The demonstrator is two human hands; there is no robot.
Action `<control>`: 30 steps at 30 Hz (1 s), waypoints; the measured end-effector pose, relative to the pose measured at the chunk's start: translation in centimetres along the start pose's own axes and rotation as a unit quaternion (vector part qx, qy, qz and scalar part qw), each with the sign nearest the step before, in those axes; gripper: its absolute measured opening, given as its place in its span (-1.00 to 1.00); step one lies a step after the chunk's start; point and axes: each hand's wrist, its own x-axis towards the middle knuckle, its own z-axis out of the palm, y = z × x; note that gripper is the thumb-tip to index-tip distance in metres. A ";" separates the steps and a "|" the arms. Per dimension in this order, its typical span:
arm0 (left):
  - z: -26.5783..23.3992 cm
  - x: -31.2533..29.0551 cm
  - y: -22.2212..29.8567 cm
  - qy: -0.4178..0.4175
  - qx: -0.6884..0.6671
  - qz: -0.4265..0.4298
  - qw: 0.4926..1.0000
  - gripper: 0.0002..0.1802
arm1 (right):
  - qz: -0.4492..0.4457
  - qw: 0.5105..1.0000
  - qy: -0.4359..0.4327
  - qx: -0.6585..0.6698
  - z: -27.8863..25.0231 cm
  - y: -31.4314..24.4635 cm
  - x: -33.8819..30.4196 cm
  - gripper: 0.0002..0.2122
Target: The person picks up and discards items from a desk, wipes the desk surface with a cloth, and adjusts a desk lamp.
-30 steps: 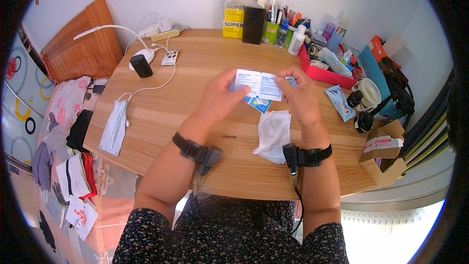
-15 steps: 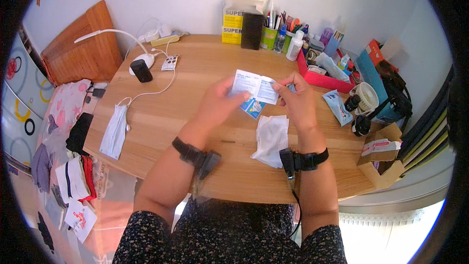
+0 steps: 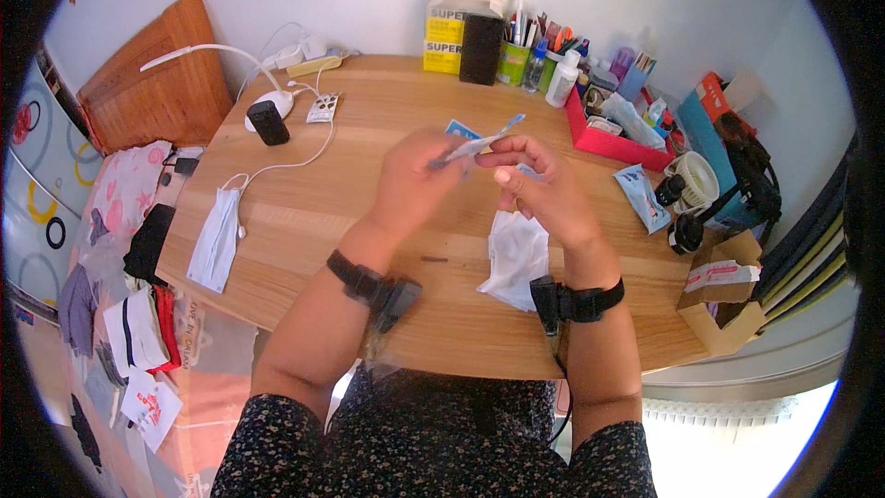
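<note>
My left hand [image 3: 417,175] pinches a small white-and-blue printed sachet [image 3: 473,147], now seen nearly edge-on. A blue printed piece [image 3: 455,128] shows just above those fingers; whether it belongs to the sachet I cannot tell. Curled fingers of my right hand [image 3: 548,186] meet the sachet's right end, the thumb a little below. A bit of blue [image 3: 527,170] peeks out within the right hand, mostly hidden. On the table beneath the right hand lies a crumpled white cloth or wipe [image 3: 516,263]. Both wrists wear black straps with small devices.
A wooden table [image 3: 304,249] carries a face mask [image 3: 214,240] and white lamp [image 3: 274,103] at left. Yellow boxes [image 3: 443,41], a white bottle [image 3: 562,80] and a red tray [image 3: 613,143] stand at the back. Rightward are a blue pouch [image 3: 641,198] and open carton [image 3: 724,300].
The sachet has tipped from facing me to nearly edge-on and moved slightly up. My hands have turned with it, and the right fingers have shifted left, closer to the left hand.
</note>
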 end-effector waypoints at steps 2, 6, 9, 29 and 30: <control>-0.1 0.2 0.3 -0.008 0.013 0.038 0.999 -0.76 | 0.001 1.000 -0.019 -0.002 -0.4 -0.4 -0.2 -0.59; -0.2 0.3 0.3 -0.037 0.075 0.094 0.992 -0.66 | -0.020 0.999 -0.024 -0.044 0.1 -0.7 -0.3 -0.51; -0.1 0.3 0.4 -0.063 0.090 0.094 0.990 -0.64 | 0.002 0.995 0.017 -0.100 0.7 -0.8 -0.3 -0.57; -0.1 0.3 0.5 -0.007 -0.224 -0.120 0.967 -0.29 | 0.014 0.975 0.222 -0.019 -1.8 1.0 0.7 -0.87; -0.2 0.3 0.6 -0.014 -0.227 -0.129 0.965 -0.32 | -0.004 0.972 0.235 -0.017 -1.8 1.1 0.8 -0.88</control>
